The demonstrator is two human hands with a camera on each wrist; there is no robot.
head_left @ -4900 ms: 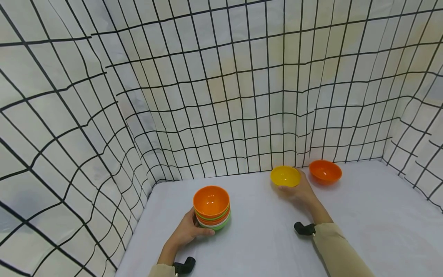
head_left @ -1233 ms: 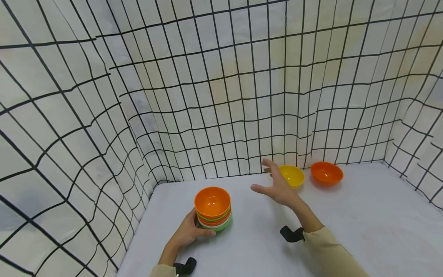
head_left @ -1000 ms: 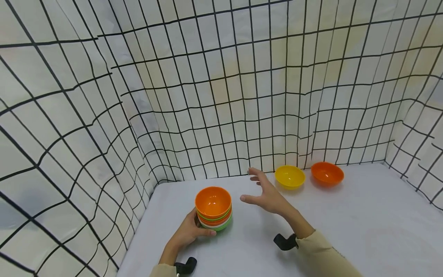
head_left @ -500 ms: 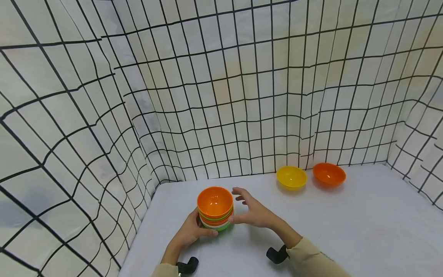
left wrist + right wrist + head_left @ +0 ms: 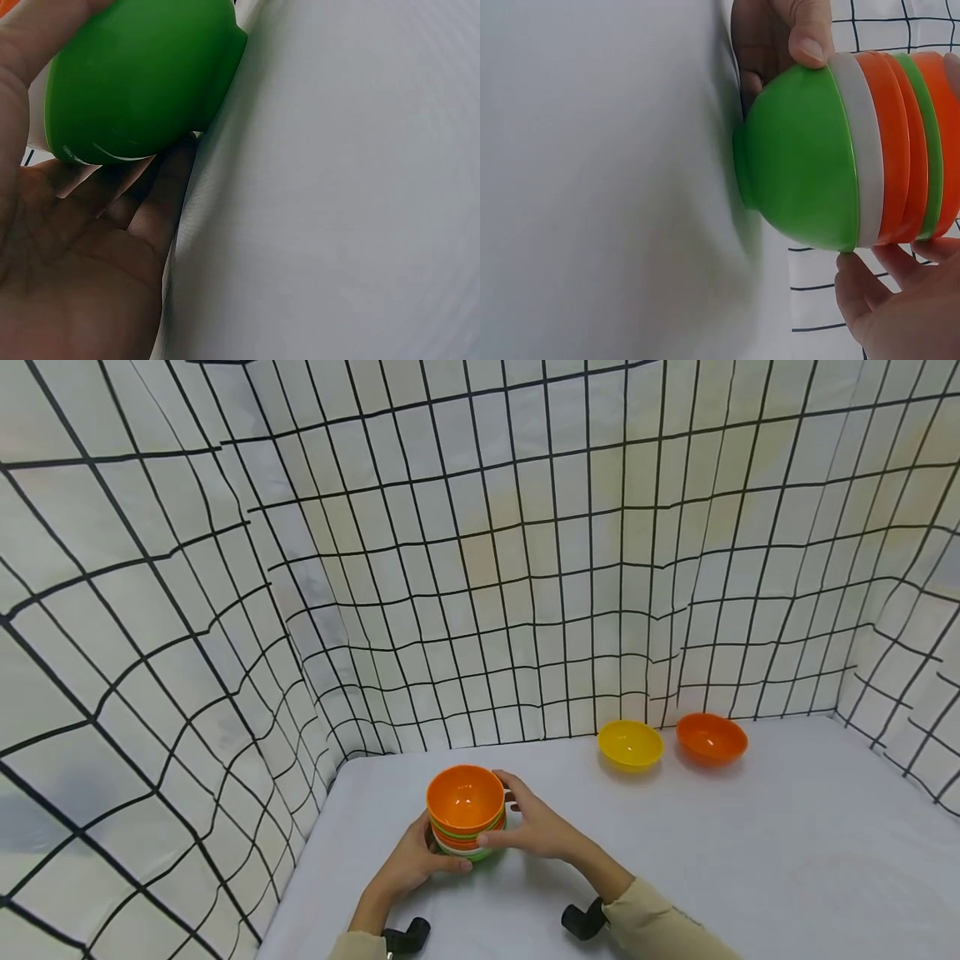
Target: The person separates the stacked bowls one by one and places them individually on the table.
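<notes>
Several nested bowls form a stack [image 5: 465, 806] on the table's left part, with an orange bowl on top. Beneath it come green, orange and white rims over a green bottom bowl [image 5: 802, 157]. My left hand [image 5: 411, 858] holds that green bowl [image 5: 146, 75] low on its left side, thumb in front and fingers behind. From the right, my right hand [image 5: 536, 828] holds the stack higher up, its thumb at the front and fingers round the far side. In the right wrist view, fingertips [image 5: 851, 266] of this hand meet the rims.
A yellow bowl [image 5: 631, 746] and a wider orange bowl [image 5: 711, 740] stand side by side at the back right of the white-covered table [image 5: 712, 852]. White cloth walls [image 5: 480, 593] with a black grid rise behind and at both sides.
My right hand has let go of the yellow bowl at the back, moved left and down to the stack, and closed round its right side. My left hand has stayed on the stack.
</notes>
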